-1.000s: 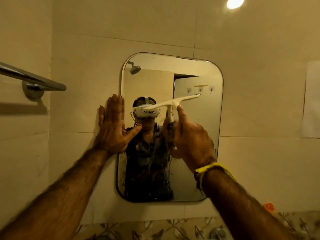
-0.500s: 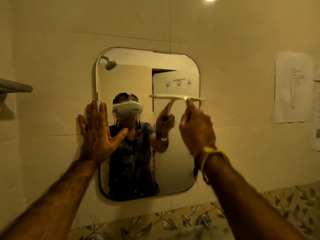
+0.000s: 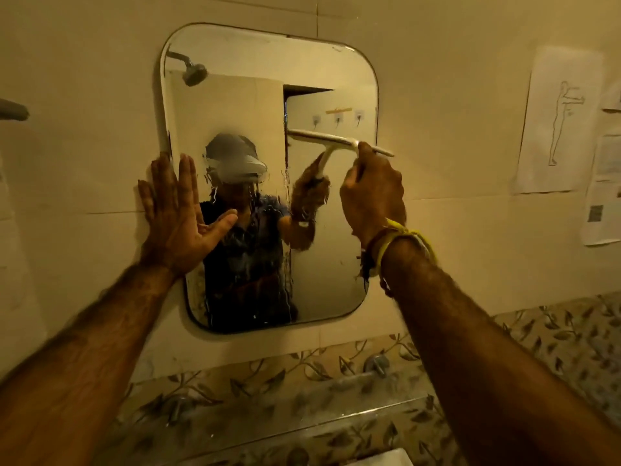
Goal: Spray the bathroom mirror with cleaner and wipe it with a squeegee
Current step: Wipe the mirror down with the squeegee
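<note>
Squeegee [image 3: 339, 140] lies crosswise on the mirror [image 3: 235, 79], in its upper right part, handle running down into the closed right hand [image 3: 371, 193]. Wet streaks sit lower and left. Left hand [image 3: 176, 216], fingers spread flat, braces the mirror's left edge.

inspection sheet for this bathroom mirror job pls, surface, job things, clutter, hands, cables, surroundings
surface: mirror on the tiled wall, wet streaks down its middle, right part looks clearer
job's things: white squeegee against the mirror's upper right; no spray bottle seen
clutter: nothing seen
grippers: left hand flat and open on the mirror's left edge; right hand closed on the squeegee handle
cables: nothing seen
surroundings: papers on the wall at right, leaf-pattern tile band below, metal bar end far left
</note>
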Action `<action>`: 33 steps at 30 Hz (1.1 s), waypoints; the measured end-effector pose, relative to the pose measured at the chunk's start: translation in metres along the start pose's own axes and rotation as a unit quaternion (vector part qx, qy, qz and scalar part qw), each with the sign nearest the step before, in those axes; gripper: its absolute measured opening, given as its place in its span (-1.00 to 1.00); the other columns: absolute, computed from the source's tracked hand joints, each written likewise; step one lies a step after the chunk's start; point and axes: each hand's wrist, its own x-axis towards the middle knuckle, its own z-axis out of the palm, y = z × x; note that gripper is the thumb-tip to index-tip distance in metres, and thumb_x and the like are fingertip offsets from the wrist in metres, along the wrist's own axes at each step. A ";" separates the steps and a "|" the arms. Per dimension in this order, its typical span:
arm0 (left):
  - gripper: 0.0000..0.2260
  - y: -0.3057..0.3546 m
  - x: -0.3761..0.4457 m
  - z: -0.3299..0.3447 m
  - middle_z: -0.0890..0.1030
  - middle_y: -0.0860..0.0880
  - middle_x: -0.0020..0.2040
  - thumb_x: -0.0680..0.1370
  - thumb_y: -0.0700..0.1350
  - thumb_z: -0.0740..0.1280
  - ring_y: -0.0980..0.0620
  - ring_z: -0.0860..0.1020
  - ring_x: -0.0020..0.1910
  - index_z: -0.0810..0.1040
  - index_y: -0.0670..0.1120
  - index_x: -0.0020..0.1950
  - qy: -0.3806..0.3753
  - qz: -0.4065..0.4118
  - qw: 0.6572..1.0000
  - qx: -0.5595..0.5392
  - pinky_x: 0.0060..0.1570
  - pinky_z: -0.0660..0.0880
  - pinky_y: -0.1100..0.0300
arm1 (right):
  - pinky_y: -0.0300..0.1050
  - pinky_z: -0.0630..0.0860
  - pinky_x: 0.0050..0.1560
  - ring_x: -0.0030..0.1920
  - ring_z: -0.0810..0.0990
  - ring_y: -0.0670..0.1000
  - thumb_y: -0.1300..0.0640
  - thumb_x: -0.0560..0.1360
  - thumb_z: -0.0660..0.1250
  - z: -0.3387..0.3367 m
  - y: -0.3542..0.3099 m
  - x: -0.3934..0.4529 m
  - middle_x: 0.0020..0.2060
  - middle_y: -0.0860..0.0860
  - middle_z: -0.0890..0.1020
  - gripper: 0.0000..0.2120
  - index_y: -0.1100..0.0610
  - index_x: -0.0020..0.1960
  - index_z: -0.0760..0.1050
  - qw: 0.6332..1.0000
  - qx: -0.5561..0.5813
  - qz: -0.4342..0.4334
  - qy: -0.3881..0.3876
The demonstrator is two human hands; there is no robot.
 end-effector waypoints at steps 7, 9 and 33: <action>-0.12 -0.019 -0.013 -0.015 -0.22 -0.08 0.68 0.57 0.32 0.14 -0.05 -0.22 0.66 -0.33 0.01 0.65 -0.019 0.040 0.999 0.025 0.61 -0.20 -0.15 | -0.43 0.14 -0.57 -0.56 0.31 -0.22 -0.03 0.59 -0.01 0.020 0.017 -0.089 -0.52 -0.18 0.30 -0.50 -0.02 0.52 0.20 0.997 -0.018 -0.062 -0.029; -0.18 -0.023 -0.014 -0.015 -0.20 -0.09 0.69 0.60 0.31 0.09 -0.06 -0.20 0.66 -0.30 -0.01 0.66 -0.019 0.052 0.998 0.039 0.62 -0.24 -0.06 | -0.45 0.16 -0.59 -0.57 0.33 -0.21 -0.04 0.57 -0.01 0.022 0.005 -0.072 -0.52 -0.16 0.33 -0.49 -0.01 0.49 0.25 0.998 0.006 -0.067 -0.011; -0.06 -0.023 -0.012 -0.019 -0.22 -0.10 0.68 0.57 0.38 0.11 -0.02 -0.23 0.66 -0.27 -0.15 0.65 -0.024 0.032 0.997 0.067 0.49 -0.44 -0.25 | -0.07 0.62 -0.34 -0.34 0.58 0.03 0.10 0.65 0.09 0.050 -0.037 -0.095 -0.14 0.08 0.65 -0.47 -0.02 0.57 0.00 0.971 -0.067 -0.212 -0.090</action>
